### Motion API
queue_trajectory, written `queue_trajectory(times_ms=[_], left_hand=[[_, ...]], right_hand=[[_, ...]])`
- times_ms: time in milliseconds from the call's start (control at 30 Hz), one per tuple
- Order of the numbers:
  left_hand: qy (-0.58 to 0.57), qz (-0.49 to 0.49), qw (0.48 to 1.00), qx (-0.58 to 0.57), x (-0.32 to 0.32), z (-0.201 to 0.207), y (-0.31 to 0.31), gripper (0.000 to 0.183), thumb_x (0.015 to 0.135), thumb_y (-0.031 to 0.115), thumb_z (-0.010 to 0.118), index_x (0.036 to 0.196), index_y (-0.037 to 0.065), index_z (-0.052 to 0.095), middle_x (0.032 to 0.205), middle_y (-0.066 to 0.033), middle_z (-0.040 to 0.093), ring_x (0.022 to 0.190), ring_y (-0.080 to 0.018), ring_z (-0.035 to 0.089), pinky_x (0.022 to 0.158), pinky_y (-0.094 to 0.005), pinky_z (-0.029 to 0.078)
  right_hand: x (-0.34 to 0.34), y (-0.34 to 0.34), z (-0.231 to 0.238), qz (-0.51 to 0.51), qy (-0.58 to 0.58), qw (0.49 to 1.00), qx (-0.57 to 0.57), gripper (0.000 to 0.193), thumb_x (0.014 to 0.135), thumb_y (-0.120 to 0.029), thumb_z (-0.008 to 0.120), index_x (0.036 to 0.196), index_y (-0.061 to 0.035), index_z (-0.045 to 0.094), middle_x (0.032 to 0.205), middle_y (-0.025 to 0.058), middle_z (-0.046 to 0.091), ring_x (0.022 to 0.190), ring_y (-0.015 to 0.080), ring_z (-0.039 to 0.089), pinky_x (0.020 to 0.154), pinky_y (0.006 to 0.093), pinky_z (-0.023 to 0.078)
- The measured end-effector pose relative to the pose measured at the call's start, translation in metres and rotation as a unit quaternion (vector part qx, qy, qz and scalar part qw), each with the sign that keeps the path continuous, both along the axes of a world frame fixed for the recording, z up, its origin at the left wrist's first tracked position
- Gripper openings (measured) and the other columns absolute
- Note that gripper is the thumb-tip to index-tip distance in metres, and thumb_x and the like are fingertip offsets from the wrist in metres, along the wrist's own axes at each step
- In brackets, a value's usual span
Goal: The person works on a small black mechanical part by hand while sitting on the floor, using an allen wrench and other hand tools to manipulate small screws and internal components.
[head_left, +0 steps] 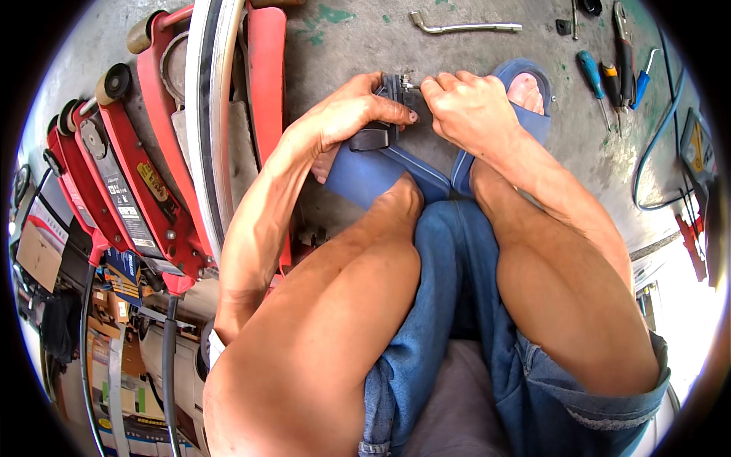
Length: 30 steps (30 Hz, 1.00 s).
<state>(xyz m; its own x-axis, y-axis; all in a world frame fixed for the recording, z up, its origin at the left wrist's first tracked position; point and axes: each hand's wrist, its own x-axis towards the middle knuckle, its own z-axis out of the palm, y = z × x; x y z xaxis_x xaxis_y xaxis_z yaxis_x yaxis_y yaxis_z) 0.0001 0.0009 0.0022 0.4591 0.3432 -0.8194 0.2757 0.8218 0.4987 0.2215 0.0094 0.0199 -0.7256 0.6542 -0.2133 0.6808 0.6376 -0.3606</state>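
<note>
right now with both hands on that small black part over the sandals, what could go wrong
1. The small black part is held above bare toes in open blue sandals; a slip could land on them.
2. Any small piece coming loose might roll across the concrete floor toward the red floor jacks.

Floor jacks (129,190) lie left of the knees, screwdrivers (598,80) right (wrench (464,27) ahead).

Stained grey concrete floor (457,53), red floor jacks (145,190) at left, strong daylight at right
</note>
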Motion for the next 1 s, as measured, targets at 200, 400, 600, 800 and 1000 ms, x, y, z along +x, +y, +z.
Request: queue_trajectory(times_ms=[200,400,600,800,1000], left_hand=[[0.018,-0.003,1.0,0.005,0.004,0.001,-0.001,0.037,0.083,0.02,0.081,0.108,-0.002,0.066,0.093,-0.0097,0.072,0.092,-0.0174,0.068,0.09,-0.0312,0.05],[0.01,0.015,1.0,0.007,-0.003,0.002,-0.008,0.04,0.085,0.021,0.081,0.11,-0.004,0.065,0.094,-0.0107,0.073,0.091,-0.0178,0.069,0.088,-0.0318,0.052],[0.011,-0.01,1.0,0.022,0.002,0.007,0.0,0.042,0.085,0.026,0.081,0.109,-0.004,0.066,0.094,-0.0119,0.074,0.091,-0.0186,0.069,0.088,-0.0319,0.052],[0.005,-0.006,1.0,0.026,0.005,0.005,0.0,0.042,0.084,0.027,0.082,0.108,-0.003,0.067,0.092,-0.0113,0.072,0.089,-0.0183,0.068,0.086,-0.0319,0.052],[0.0,0.028,0.999,0.029,0.001,0.004,-0.011,0.043,0.083,0.027,0.083,0.109,-0.003,0.066,0.091,-0.0097,0.071,0.088,-0.0171,0.068,0.084,-0.0306,0.052]], right_hand=[[0.0,0.002,0.001,-0.012,-0.01,0.999,-0.032,0.013,0.073,-0.013,0.07,0.082,-0.005,0.068,0.082,0.0105,0.072,0.077,0.027,0.074,0.061,0.0415,0.06],[0.005,0.034,0.005,0.01,0.05,0.993,-0.102,0.02,0.089,-0.024,0.071,0.091,-0.0044,0.069,0.086,0.0144,0.069,0.085,0.0346,0.072,0.071,0.0447,0.06],[0.025,0.081,0.004,0.009,0.051,0.992,0.119,0.039,0.088,-0.013,0.071,0.126,-0.009,0.064,0.118,0.0078,0.067,0.111,0.0298,0.064,0.096,0.0412,0.052],[0.027,0.086,-0.031,0.097,-0.034,0.992,0.079,0.042,0.086,-0.005,0.065,0.127,-0.0058,0.061,0.107,0.0093,0.061,0.1,0.0283,0.065,0.085,0.0397,0.055],[0.017,0.098,0.007,0.028,0.081,0.992,-0.09,0.04,0.095,-0.008,0.065,0.135,-0.0087,0.06,0.095,0.0116,0.06,0.088,0.0329,0.066,0.076,0.0426,0.055]])
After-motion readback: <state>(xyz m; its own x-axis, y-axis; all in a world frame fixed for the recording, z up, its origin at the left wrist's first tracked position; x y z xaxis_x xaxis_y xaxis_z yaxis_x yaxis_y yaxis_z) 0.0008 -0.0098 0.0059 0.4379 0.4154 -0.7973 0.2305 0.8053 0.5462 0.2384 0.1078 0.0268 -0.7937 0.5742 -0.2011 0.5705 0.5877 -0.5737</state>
